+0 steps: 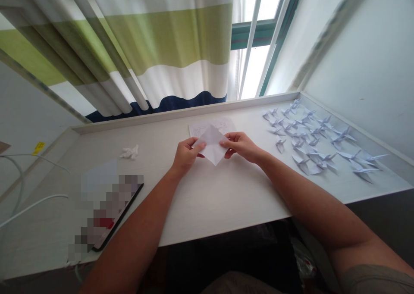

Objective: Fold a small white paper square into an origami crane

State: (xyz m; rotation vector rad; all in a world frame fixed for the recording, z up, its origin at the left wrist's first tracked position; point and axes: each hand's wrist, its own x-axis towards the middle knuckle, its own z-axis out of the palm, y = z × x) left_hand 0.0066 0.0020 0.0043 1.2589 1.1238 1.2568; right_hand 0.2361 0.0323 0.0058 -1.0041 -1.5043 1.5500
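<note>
A small white sheet of paper [212, 145] is held up over the desk, turned so that one corner points toward me. A faint crease shows on it. My left hand [188, 155] pinches its left corner, thumb on top and fingers beneath. At the right corner, my right hand [238, 146] grips it the same way. Behind the paper, a sheet with handwriting [226, 124] lies flat on the desk, partly covered. Many folded paper cranes [312, 132] stand in a group to the right of my right hand.
The white desk [207, 216] has a raised rim at the back. On the left lie a crumpled white tissue [130, 151], a blurred-out phone [116, 212] and white cables [35, 205]. A striped curtain [168, 39] and a window [255, 48] are behind the desk.
</note>
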